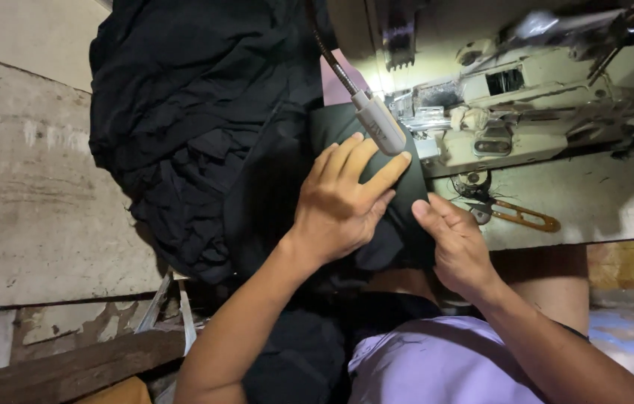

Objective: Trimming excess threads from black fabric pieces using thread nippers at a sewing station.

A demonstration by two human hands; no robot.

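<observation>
At centre frame, black fabric (272, 187) lies flat on the worn sewing table (32, 209) and runs toward the sewing machine (511, 97) at upper right, with the rest bunched in a dark heap at upper left. Left hand (343, 198) lies flat on the cloth, fingers together and extended, fingertips just under the gooseneck lamp head (379, 122); right hand (455, 243) grips the cloth's right edge, thumb on top, fingers curled under. Yellow-handled snips (515, 215) rest on the table right of the hands, below the machine.
</observation>
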